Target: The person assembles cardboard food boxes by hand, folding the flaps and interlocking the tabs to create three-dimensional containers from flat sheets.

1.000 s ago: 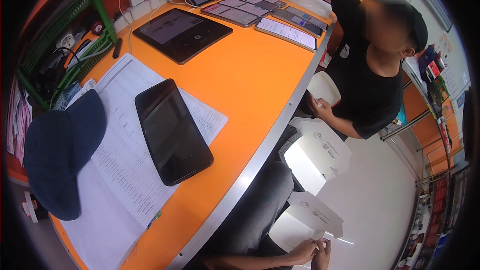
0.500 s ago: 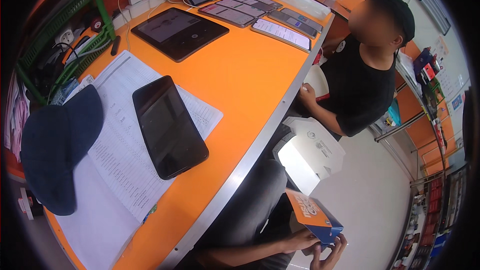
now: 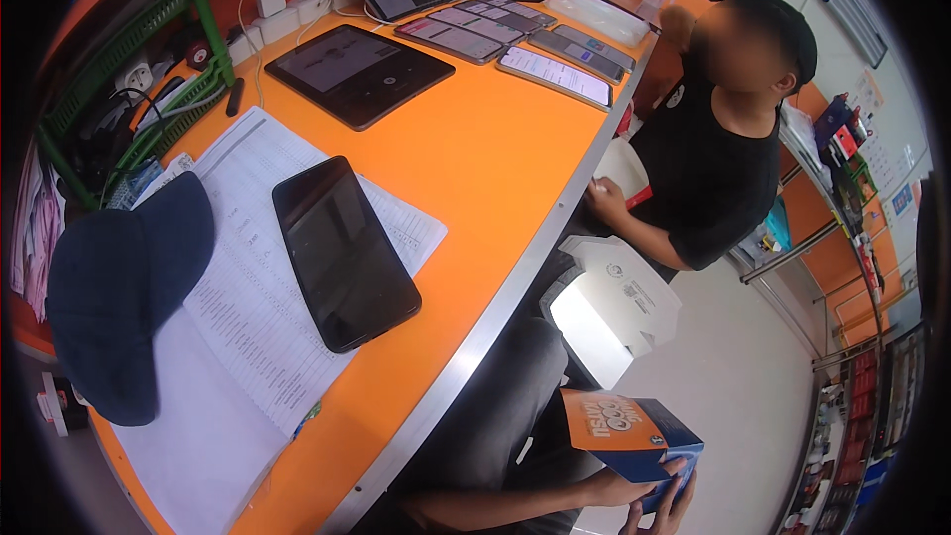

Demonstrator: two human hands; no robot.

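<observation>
Low over my lap, an orange and dark-blue folding carton is between my two hands. My left hand is closed on its near side, fingers partly behind a blue flap. My right hand wraps the blue right end, its fingers bent against the cardboard. Whether the carton holds anything is hidden. Just beyond it, a white cardboard box rests with its lid open near my knee.
On the orange table lie a black phone, printed sheets, a dark cap, a tablet and several phones. A co-worker sits at the right, holding a white tray-like container.
The carton has turned and shifted right in my hands, showing more of its orange face and blue side. The co-worker's far arm has risen toward the head.
</observation>
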